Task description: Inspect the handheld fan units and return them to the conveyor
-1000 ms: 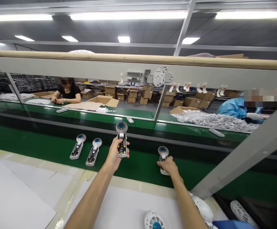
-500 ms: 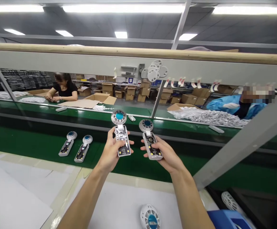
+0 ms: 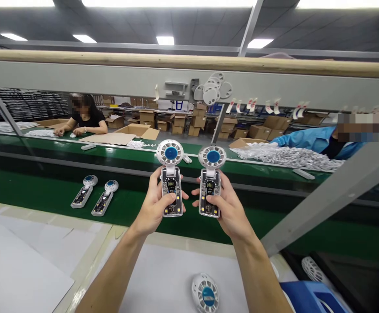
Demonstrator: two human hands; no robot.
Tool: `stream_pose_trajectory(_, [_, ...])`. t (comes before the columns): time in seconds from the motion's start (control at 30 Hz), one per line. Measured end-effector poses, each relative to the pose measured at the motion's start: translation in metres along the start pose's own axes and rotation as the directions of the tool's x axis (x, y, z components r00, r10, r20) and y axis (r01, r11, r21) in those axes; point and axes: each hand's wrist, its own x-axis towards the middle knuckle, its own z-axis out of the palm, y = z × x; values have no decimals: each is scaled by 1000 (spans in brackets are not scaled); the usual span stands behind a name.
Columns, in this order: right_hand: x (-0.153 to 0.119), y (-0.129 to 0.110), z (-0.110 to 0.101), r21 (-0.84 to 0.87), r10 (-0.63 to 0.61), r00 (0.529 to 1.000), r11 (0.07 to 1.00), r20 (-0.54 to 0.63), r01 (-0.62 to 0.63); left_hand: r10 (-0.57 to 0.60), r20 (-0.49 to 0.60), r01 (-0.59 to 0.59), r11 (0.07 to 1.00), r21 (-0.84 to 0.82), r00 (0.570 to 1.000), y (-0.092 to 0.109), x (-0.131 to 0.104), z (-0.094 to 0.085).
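We hold two small handheld fans upright, side by side above the green belt [image 3: 39, 191], just in front of the desk [image 3: 176, 278]. Our left hand [image 3: 153, 208] grips the left fan [image 3: 171, 182] around its clear handle, thumb laid across the front; our right hand [image 3: 228, 208] grips the right fan [image 3: 210, 182] the same way. Each fan has a round white head with a blue hub on top and a see-through handle that shows a dark circuit board, a small dark round part near the middle and pale yellow squares at the lower end. Our fingers hide the sides and backs of both handles. Two more fans [image 3: 93, 196] lie flat on the belt to the left, close together and well apart from our hands. A loose fan head [image 3: 205, 293] lies on the desk between our forearms. Any writing on the boards is too small for us to read.
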Motion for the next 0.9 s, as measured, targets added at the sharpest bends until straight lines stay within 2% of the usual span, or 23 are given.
stream_pose_trajectory(0.4, [-2,7,7,-45,-35,999,998,9,35,1,4,-1,1000,13,1000,0,0,0])
stream_pose_trajectory(0.9, [-8,0,15,-43,-25,1000,999,5,26,-30,-19,30,999,-28,999,-2,1,4])
